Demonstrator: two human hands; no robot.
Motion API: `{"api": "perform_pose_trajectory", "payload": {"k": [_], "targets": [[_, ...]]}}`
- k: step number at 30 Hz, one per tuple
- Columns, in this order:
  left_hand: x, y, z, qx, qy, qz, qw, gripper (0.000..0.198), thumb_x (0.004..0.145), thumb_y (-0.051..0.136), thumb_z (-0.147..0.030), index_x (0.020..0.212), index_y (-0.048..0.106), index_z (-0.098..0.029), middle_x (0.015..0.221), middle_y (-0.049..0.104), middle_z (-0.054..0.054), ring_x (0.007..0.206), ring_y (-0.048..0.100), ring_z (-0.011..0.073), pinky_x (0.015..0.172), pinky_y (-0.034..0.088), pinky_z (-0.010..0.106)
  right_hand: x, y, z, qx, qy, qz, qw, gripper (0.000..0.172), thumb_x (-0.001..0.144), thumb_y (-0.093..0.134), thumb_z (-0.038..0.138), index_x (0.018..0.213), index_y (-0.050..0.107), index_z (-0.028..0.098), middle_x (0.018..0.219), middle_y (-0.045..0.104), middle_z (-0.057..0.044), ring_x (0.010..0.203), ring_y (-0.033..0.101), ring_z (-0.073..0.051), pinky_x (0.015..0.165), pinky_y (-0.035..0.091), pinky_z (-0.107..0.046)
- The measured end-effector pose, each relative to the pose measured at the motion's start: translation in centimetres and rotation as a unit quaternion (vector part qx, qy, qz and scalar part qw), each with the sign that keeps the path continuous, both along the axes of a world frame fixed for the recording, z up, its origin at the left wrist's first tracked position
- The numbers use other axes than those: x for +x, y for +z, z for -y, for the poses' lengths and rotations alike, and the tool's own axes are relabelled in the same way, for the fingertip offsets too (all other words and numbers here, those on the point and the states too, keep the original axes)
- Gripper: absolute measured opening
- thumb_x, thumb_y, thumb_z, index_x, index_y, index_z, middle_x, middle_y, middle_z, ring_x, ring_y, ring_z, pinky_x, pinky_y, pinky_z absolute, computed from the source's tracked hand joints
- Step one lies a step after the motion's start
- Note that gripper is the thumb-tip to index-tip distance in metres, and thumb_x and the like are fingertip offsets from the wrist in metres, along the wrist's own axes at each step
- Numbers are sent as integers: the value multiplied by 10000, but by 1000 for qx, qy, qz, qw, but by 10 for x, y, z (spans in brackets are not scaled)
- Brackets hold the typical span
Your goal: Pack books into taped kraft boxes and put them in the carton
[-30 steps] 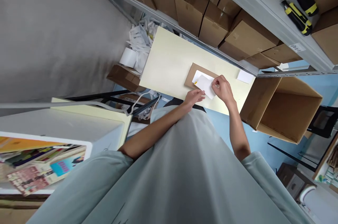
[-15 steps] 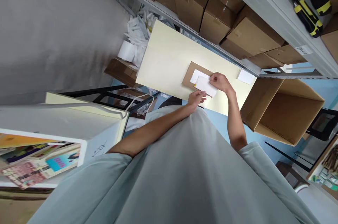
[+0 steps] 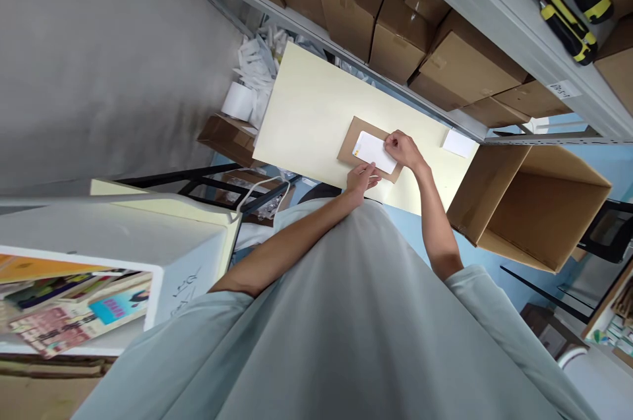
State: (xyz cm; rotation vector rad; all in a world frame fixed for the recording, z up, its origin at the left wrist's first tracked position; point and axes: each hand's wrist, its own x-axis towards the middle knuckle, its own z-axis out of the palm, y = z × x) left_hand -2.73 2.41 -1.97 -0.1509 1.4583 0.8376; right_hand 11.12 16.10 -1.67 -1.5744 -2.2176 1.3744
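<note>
On a cream tabletop [image 3: 306, 103] lies a flat brown cardboard piece [image 3: 347, 144], a mailer or a box; I cannot tell which. A small white label-like sheet [image 3: 374, 150] covers its middle, with a yellow-orange mark at the left corner. My right hand [image 3: 403, 148] pinches the sheet's right end, fingers curled. At the near edge my left hand [image 3: 360, 179] has its thumb and index finger closed on the sheet, while its other fingers stretch to the right below the cardboard.
An open cardboard box [image 3: 548, 209] stands right of the table. Brown cartons [image 3: 475, 57] line the shelf behind, with black-and-yellow cutters [image 3: 568, 28] above. A white block [image 3: 459, 142] sits at the table's right end. Left are a paper roll [image 3: 237, 101] and a white cabinet [image 3: 192, 275].
The white sheet has shifted left and now lies in line over the white patch on the cardboard; before, it was askew. Both hands moved slightly left with it.
</note>
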Motion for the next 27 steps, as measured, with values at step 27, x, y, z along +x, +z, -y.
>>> {"api": "perform_pose_trajectory", "payload": {"k": [27], "targets": [[-19, 7, -25, -69, -20, 5, 997, 237, 991, 808, -294, 811, 703, -182, 794, 790, 49, 734, 792, 159, 784, 638, 259, -33, 13, -3, -41, -37, 178, 982, 127, 920, 576, 203, 877, 693, 230, 1081, 788, -87, 974, 695, -262, 899, 555, -354]]}}
